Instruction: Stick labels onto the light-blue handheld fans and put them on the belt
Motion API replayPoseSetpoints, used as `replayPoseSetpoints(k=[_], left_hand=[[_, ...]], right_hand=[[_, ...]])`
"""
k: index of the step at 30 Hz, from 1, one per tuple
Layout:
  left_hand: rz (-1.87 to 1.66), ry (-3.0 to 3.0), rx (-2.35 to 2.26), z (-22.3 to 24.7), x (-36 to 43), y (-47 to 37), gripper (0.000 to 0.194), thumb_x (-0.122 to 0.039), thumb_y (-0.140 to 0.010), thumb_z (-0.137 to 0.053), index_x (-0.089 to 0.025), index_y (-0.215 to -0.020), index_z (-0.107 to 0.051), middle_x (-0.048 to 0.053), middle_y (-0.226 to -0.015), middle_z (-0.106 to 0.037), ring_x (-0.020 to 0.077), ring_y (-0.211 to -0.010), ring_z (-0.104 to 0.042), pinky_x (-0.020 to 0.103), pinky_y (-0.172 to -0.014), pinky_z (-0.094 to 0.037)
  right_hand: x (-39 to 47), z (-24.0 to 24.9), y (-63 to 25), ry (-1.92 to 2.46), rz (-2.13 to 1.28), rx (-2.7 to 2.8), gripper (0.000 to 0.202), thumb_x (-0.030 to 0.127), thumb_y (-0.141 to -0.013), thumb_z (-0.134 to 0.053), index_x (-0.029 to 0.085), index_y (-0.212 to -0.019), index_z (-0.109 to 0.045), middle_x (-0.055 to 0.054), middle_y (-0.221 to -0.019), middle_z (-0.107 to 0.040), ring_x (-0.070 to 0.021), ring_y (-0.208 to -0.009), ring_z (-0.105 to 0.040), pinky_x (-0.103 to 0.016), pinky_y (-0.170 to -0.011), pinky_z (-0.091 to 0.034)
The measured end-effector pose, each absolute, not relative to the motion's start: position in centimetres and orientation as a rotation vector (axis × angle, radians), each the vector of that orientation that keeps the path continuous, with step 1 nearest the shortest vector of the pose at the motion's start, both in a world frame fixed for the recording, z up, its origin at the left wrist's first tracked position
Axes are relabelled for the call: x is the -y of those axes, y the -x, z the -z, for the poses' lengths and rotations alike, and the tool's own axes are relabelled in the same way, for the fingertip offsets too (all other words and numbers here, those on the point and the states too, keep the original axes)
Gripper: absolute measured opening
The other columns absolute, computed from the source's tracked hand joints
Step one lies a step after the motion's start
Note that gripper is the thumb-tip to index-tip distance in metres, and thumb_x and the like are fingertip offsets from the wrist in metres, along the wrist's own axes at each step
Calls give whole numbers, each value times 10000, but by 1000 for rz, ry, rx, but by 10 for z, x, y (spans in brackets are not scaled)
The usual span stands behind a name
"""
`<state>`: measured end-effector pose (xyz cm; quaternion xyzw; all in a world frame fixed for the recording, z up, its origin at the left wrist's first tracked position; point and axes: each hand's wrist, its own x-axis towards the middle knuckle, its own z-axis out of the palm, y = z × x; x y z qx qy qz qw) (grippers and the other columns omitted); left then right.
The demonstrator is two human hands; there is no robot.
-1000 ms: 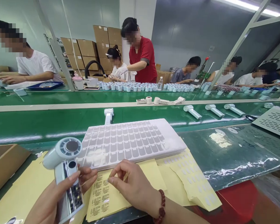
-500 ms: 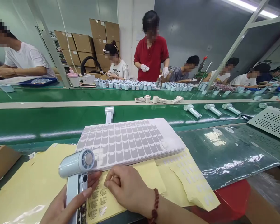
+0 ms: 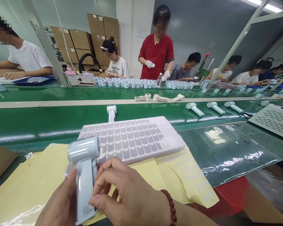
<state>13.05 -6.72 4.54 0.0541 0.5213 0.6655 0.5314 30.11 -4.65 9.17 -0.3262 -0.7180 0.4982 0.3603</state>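
My left hand (image 3: 58, 201) is wrapped round the handle of a pale blue handheld fan (image 3: 85, 179), held upright with its round head at the top. The thumb and fingers of my right hand (image 3: 124, 188) are pinched together against the lower handle. At the thumb tip a small printed label (image 3: 87, 209) shows on the handle; its far edge is under the fingers. Behind the fan lies a stack of white sheets (image 3: 172, 135) with rows of grey stickers. Yellow label sheets (image 3: 146, 169) lie beneath my hands, partly hidden by them.
A green conveyor belt (image 3: 49, 116) runs across, carrying several fans (image 3: 195, 110). Beyond it stand many small blue cups (image 3: 132, 84) and a clear bottle (image 3: 159, 80). A cardboard box (image 3: 1, 163) sits at left, a slotted metal box (image 3: 273, 121) at right. Several co-workers (image 3: 157, 56) are opposite.
My left hand has turned the fan, so its smooth handle side faces me instead of the grille and button. My right hand has moved from the yellow sheet onto the lower handle.
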Motion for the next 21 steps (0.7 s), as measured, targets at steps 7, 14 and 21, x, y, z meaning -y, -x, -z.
replayPoseSetpoints(k=[7, 14, 21], left_hand=[[-1570, -363, -1230, -46, 62, -139, 444, -445, -536, -917, -401, -948, -757, -138, -1060, -762, 207, -1339, -518, 110, -686, -570], [-1439, -562, -1264, -54, 46, -148, 623, -614, -672, -746, -265, -1188, -717, 30, -1046, -780, 369, -1196, -627, 440, -906, -609], [-1403, -620, -1310, -54, 48, -148, 664, -669, -650, -739, -290, -1194, -710, 27, -1030, -780, 377, -1139, -655, 458, -883, -616]], right_hand=[[41, -91, -299, 878, -1106, 1981, 138, 171, -852, -697, 196, -797, -573, 5, -1007, -554, -105, -796, -588, -220, -774, -522], [39, -92, -298, 918, -1083, 2008, 123, 179, -856, -689, 192, -802, -579, 3, -1015, -546, -99, -766, -575, -237, -777, -514], [39, -92, -297, 910, -1049, 2028, 134, 176, -858, -697, 191, -793, -580, 6, -1000, -549, -98, -758, -571, -230, -764, -514]])
